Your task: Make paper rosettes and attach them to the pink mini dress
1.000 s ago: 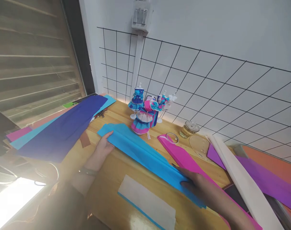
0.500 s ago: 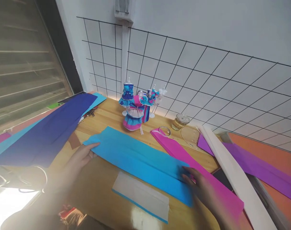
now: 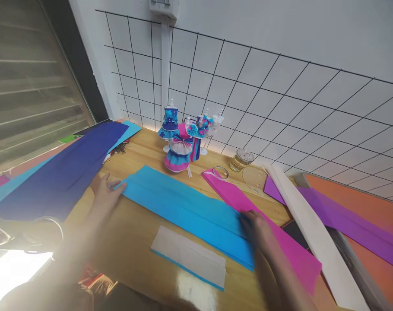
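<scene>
A long folded sheet of bright blue crepe paper (image 3: 180,207) lies slantwise on the wooden table in front of me. At its left end is my left hand (image 3: 106,196), fingers apart, the thumb at the paper's edge. My right hand (image 3: 256,226) rests at the right end, its fingers bent down over the paper and smeared by motion; whether they grip it is hidden. Nearer to me lies a pale strip (image 3: 190,257) with a blue lower edge. Folded pink paper (image 3: 280,233) lies beside and beyond my right hand.
Small dress forms with paper dresses (image 3: 180,147) stand at the back. Near them are a tape roll (image 3: 220,172) and a lidded glass jar (image 3: 242,160). Dark blue paper (image 3: 70,168) lies left; a white strip (image 3: 306,224) and purple paper (image 3: 352,229) lie right.
My left hand has loosened from the blue paper's corner, its fingers now spread. My right hand has shifted slightly left and up along the right end. The view has tilted a little.
</scene>
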Demonstrator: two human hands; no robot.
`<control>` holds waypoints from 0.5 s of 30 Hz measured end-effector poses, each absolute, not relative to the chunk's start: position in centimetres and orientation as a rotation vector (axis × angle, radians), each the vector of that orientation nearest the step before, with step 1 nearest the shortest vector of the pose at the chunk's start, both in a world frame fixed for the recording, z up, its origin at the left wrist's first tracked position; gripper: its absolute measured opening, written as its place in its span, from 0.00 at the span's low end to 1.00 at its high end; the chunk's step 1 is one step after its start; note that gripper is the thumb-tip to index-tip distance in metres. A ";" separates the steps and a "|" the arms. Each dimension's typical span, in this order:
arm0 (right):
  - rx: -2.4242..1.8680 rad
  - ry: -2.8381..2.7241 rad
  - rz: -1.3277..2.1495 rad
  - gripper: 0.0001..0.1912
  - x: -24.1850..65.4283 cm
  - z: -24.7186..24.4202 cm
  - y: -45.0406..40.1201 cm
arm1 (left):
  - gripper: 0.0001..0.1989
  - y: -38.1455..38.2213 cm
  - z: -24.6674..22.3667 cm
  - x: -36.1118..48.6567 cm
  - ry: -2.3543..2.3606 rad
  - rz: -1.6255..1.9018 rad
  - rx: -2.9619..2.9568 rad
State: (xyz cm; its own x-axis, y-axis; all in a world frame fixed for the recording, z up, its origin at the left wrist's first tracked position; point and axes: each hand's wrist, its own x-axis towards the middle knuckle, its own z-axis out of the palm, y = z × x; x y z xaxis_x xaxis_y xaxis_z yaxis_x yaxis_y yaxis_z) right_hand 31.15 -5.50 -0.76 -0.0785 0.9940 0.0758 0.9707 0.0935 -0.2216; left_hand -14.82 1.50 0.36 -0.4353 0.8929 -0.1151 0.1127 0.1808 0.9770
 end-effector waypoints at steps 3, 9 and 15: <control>-1.937 -2.127 0.170 0.14 31.1 -0.6 -5.7 | 0.31 1.6 0.6 -14.2 2.032 1.324 1.472; -1.920 -2.003 0.283 0.13 31.3 -0.8 -6.2 | 0.14 2.3 1.0 -8.8 1.559 1.060 1.878; -1.901 -1.889 0.042 0.19 30.2 0.5 -8.2 | 0.13 3.6 0.4 -4.8 1.240 0.932 1.961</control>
State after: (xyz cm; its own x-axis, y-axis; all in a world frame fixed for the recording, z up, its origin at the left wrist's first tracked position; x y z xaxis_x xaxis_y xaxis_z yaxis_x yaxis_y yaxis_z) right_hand 30.19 -8.16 0.50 0.0579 0.9545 0.2927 0.9406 0.0460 -0.3363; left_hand -4.82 3.56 0.37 0.3067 0.9236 0.2300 0.4773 -0.3583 0.8024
